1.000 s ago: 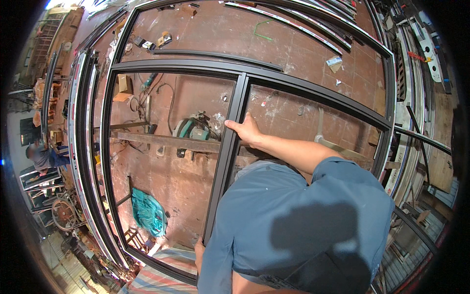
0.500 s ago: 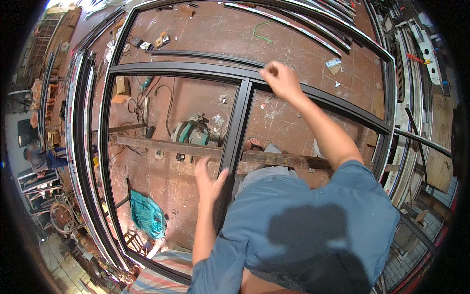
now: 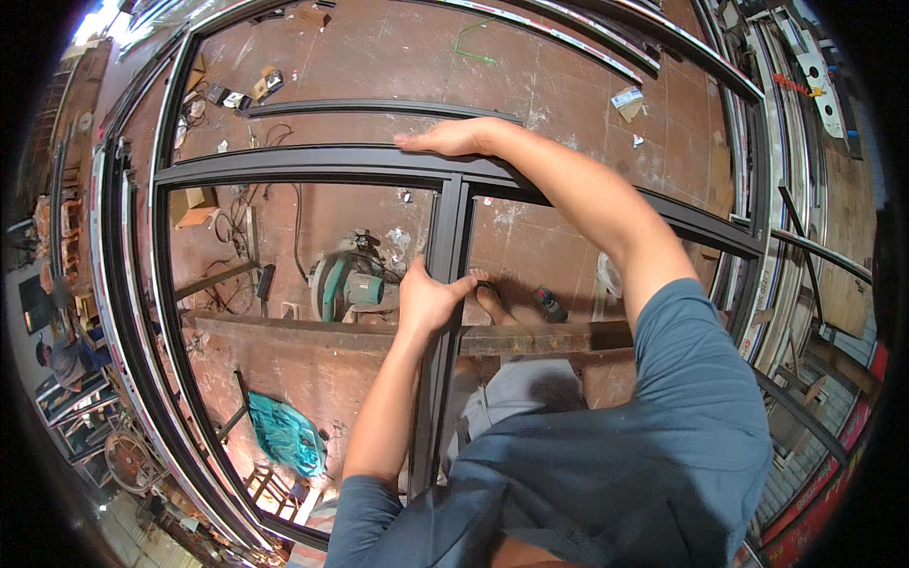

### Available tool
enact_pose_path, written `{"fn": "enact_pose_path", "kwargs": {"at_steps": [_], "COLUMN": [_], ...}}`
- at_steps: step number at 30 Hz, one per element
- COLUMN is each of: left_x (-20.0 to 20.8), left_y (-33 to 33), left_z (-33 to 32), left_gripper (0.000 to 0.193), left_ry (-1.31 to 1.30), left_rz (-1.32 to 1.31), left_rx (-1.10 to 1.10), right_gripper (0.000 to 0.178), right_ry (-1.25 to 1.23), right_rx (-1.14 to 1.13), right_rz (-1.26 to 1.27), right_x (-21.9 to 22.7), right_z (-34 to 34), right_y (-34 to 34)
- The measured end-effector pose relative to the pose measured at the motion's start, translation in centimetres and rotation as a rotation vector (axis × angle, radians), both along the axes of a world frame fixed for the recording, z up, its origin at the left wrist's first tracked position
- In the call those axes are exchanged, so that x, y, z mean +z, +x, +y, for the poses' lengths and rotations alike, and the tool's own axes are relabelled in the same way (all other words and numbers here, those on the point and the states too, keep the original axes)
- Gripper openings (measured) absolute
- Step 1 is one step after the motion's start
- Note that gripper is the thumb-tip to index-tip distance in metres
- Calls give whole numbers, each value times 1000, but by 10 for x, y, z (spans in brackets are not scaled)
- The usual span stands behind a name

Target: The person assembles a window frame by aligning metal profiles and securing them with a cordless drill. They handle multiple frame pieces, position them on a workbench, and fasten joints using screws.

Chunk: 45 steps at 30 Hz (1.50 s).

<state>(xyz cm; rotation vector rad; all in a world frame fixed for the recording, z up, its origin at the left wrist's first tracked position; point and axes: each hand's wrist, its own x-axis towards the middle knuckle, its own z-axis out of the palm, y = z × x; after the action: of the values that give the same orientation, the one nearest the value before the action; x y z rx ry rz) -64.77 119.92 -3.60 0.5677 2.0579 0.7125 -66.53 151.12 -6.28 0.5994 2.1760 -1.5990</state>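
Observation:
A large dark grey metal frame [image 3: 312,163] lies across wooden beams in front of me, with a crossbar and a middle bar [image 3: 443,355] meeting in a T. My left hand [image 3: 428,298] grips the middle bar below the joint, thumb over its top; its other fingers are mostly hidden. Over the crossbar's far edge, left of my stretched-out forearm, my right hand [image 3: 453,138] takes hold with its fingertips partly out of sight. Beneath the frame, a wooden beam [image 3: 559,338] runs crosswise.
A green circular saw [image 3: 352,287] stands on the tiled floor, left of my foot [image 3: 490,301]. A teal bag [image 3: 284,434] lies lower left. Long metal profiles [image 3: 778,170] are stacked at right. A loose dark bar [image 3: 369,107] lies beyond the crossbar. Another person [image 3: 68,360] is far left.
My right hand has moved left along the crossbar and flattened over it. My left hand has come up and right onto the middle bar and closed there. The view has shifted.

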Motion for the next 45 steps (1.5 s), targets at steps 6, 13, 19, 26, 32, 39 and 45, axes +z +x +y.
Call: {"fn": "enact_pose_path", "kwargs": {"at_steps": [6, 13, 19, 26, 32, 39, 45], "left_x": [24, 18, 12, 13, 8, 9, 4], "left_y": [-1, -11, -12, -11, -8, -8, -4], "left_z": [16, 28, 18, 21, 20, 20, 16], "left_gripper": [60, 52, 60, 60, 58, 55, 53], "left_ry": [-41, -11, -23, -41, -25, 19, 32], "left_rz": [20, -104, -91, -103, -148, -138, -110], "left_rx": [-26, 21, 27, 56, 84, 67, 61], "right_gripper": [112, 104, 100, 99, 88, 87, 85], "right_ry": [-86, -71, -157, -114, 247, 313, 329], "right_rx": [86, -10, 47, 171, 227, 220, 228], "right_rz": [94, 39, 56, 284, 300, 232, 153], "right_x": [-30, -17, -22, 2, 31, 30, 34], "right_z": [-6, -6, 0, 23, 13, 7, 7], "right_y": [-19, -12, -11, 43, 95, 96, 96]}}
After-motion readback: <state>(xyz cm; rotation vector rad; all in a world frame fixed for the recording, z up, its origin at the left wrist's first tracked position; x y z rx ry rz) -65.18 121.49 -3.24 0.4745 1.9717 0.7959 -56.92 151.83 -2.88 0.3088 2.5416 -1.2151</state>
